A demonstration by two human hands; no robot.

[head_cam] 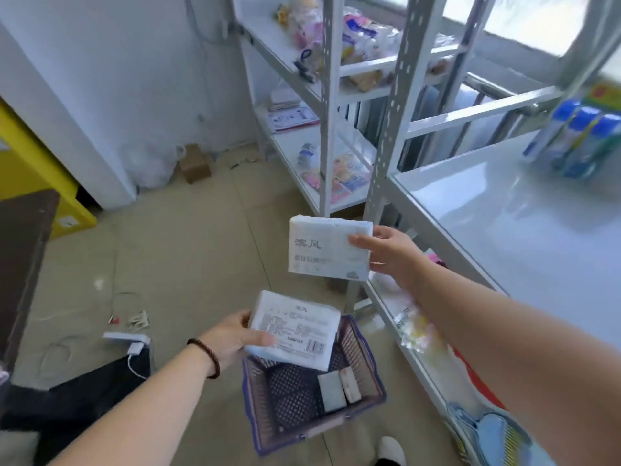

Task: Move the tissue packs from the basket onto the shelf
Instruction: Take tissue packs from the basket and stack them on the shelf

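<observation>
My right hand [391, 255] grips a white tissue pack [326, 248] by its right end, front label up, held above the floor left of the shelf [524, 230]. My left hand [232, 338] holds a second white tissue pack [295, 329] by its left edge, barcode side up, just over the far rim of the purple basket [258, 398]. The basket stands on the floor below my hands. Inside it lie two small packs [339, 388] side by side. The white shelf surface at right is bare near me.
Blue bottles [578, 142] stand at the shelf's far right. A second rack [326, 95] behind holds assorted packaged goods. Lower shelf levels at right carry bags and blue items [494, 432]. Cables and a power strip [127, 338] lie on the floor at left, near a yellow cabinet [33, 169].
</observation>
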